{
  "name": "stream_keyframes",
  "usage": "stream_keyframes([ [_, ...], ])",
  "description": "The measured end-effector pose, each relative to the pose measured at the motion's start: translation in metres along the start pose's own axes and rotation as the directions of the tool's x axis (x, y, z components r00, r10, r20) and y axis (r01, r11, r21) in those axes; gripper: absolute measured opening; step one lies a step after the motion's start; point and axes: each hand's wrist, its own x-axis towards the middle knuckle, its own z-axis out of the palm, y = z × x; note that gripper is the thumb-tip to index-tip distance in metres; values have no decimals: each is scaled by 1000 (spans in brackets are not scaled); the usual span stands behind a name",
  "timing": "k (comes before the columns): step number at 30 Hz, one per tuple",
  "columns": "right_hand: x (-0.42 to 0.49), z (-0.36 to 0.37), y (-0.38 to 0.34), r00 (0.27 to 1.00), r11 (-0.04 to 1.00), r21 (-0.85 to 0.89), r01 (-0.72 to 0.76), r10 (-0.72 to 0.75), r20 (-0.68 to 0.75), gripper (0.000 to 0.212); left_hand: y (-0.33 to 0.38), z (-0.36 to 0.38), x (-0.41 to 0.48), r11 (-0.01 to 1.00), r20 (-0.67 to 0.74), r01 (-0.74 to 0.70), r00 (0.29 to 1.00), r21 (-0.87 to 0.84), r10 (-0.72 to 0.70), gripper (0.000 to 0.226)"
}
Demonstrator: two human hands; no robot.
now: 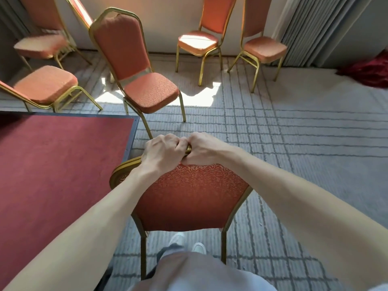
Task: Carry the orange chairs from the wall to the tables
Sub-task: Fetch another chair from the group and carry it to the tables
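The person stands behind an orange chair [189, 196] whose back faces them, with both hands on the top of its gold frame. The left hand [162, 153] and right hand [202, 149] sit knuckle to knuckle, fingers curled over the top rail and grasping it. The chair is just off the right edge of the counter [52, 164], near its far right corner. The chair's upper left frame comes close to that edge, though I cannot tell whether they touch. Nor can I tell whether its legs rest on the carpet [304, 133]. The counter top is dark red. Just past the far right corner a second chair [134, 66] stands at an angle, its seat toward the right. Beyond the counter's far edge is a third chair [44, 85], and a fourth chair [42, 40] stands behind it. Against the wall [168, 24] stand a fifth chair [206, 36] and a sixth chair [260, 43], side by side in sunlight. A grey curtain [304, 28] hangs to their right, with a red cloth [369, 70] heaped on the carpet below it. White shoes [178, 238] show between the held chair's rear legs.
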Motion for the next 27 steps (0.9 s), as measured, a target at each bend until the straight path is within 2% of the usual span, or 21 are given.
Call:
stream_keyframes([
  [4,-24,-18,23,996,995,74,-74,71,46,8,25,8,18,989,108,-149,983,4,148,51],
  [8,-71,-37,49,954,968,111,-227,244,-174,29,89,19,31,932,142,-362,921,-32,362,48],
  [10,-104,-39,59,896,927,117,-356,375,-239,25,126,27,17,879,140,-475,868,-48,477,45],
  [14,-160,-18,63,791,827,146,-543,562,-241,18,158,45,-11,798,196,-595,775,-94,601,47],
  [16,-194,-2,58,700,750,197,-632,661,-269,16,175,54,-27,748,246,-637,707,-185,663,45],
  [18,-234,23,50,585,652,278,-705,757,-292,21,191,66,-53,662,309,-707,590,-249,746,44],
  [21,-295,68,28,413,499,404,-767,865,-284,25,212,85,-109,444,329,-842,345,-306,879,46],
  [23,-331,97,10,298,401,476,-783,913,-279,19,224,93,-147,242,274,-906,149,-347,950,46],
  [25,-364,127,-7,159,286,536,-794,949,-272,3,235,95,-184,41,207,-910,-50,-413,977,44],
  [26,-384,144,-20,59,209,585,-784,962,-265,10,242,95,-209,-77,170,-887,-171,-454,971,43],
  [27,-397,157,-31,-8,167,613,-772,962,-272,15,247,97,-228,-175,137,-863,-269,-474,953,42],
])
